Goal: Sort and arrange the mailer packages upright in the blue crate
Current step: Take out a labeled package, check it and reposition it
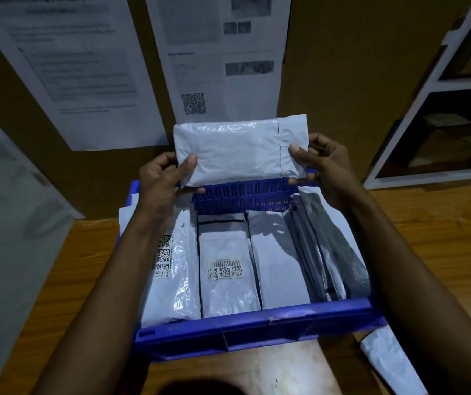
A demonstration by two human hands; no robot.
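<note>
Wooden counter [442, 246], printed sheets [86, 81] on the brown wall [342, 67] up top.
Left hand [163, 181] and right hand [325, 163] grasp a crinkly white plastic mailer [237, 149] over the slotted blue crate [257, 329].

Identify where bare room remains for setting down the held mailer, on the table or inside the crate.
Bare wooden table lies right of the blue crate, up to the white shelf unit, and before its near wall, left of a loose mailer. Inside, packed mailers fill the crate wall to wall.
</note>
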